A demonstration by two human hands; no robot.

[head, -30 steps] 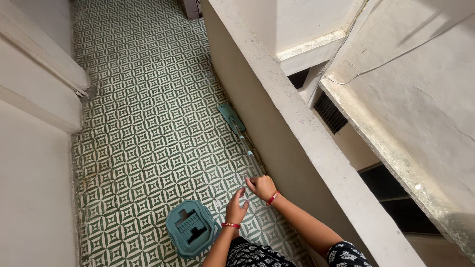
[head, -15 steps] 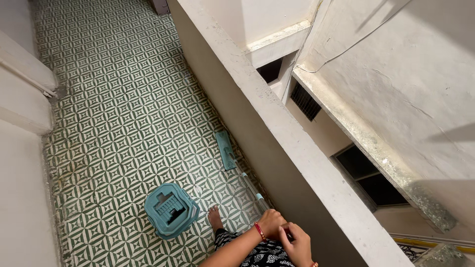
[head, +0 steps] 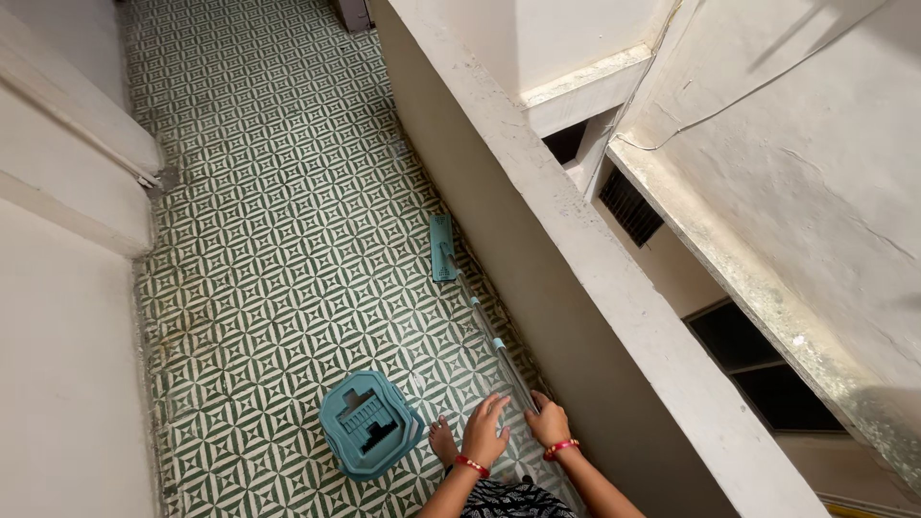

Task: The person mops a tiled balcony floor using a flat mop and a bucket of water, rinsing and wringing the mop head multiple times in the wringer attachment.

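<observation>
A flat mop with a teal head [head: 441,247] and a long metal handle [head: 499,355] lies along the foot of the balcony wall. My right hand [head: 550,422] is closed around the near end of the handle. My left hand [head: 484,432] hovers beside it with fingers spread, just left of the handle and holding nothing. Both wrists carry red bangles. A teal mop bucket [head: 369,424] stands on the tiled floor to the left of my hands, with my bare foot [head: 443,443] next to it.
The floor has green and white patterned tiles [head: 278,221]. A pale parapet wall [head: 576,249] runs diagonally on the right, with a drop and a neighbouring building beyond it. A white wall with a ledge [head: 77,192] bounds the left side.
The view has shifted, so the mop and bucket sit higher and nearer centre. My left hand has opened and moved off the handle, while my right hand keeps its hold.
</observation>
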